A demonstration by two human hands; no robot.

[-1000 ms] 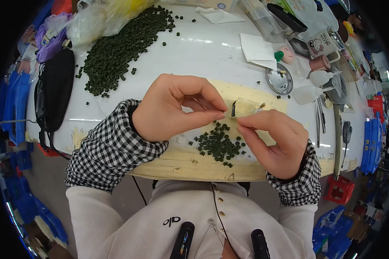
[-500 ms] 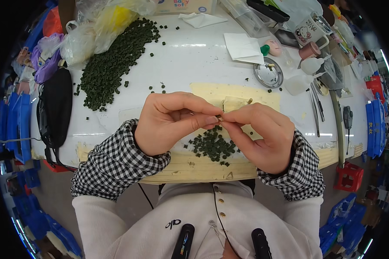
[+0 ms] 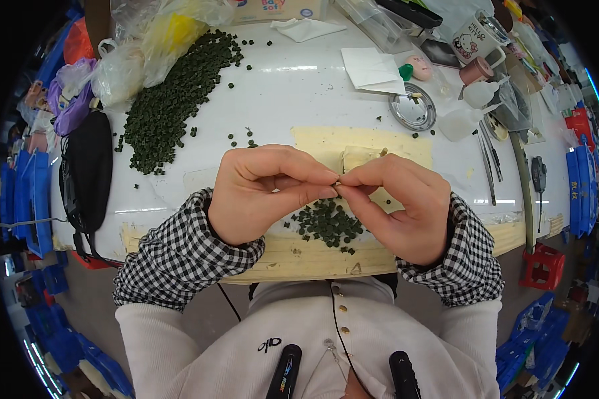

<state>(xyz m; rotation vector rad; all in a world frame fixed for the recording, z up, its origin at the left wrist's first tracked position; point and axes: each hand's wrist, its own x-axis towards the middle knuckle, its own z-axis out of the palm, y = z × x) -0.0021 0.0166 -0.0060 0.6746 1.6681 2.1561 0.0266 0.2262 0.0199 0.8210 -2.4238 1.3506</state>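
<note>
Above the table's near edge, my left hand (image 3: 263,193) and my right hand (image 3: 409,209) meet fingertip to fingertip. Both are closed in a pinch on one small dark piece (image 3: 339,183), mostly hidden by the fingers. Just below them lies a small pile of dark green pieces (image 3: 329,225), like tiny buttons or caps. Behind my right hand sits a pale yellow block (image 3: 361,158) with a short peg at its top, on a yellow sheet (image 3: 313,137).
A large heap of the same dark green pieces (image 3: 170,100) spreads at the far left, beside plastic bags (image 3: 123,73) and a black pouch (image 3: 90,169). To the right are a round metal dish (image 3: 411,116), white paper (image 3: 371,68), tweezers (image 3: 487,166), squeeze bottles (image 3: 458,128) and a mug (image 3: 474,41).
My fingertips have shifted slightly around the small piece, which shows less now. Both hands stay pinched in nearly the same place, and the view has moved a little.
</note>
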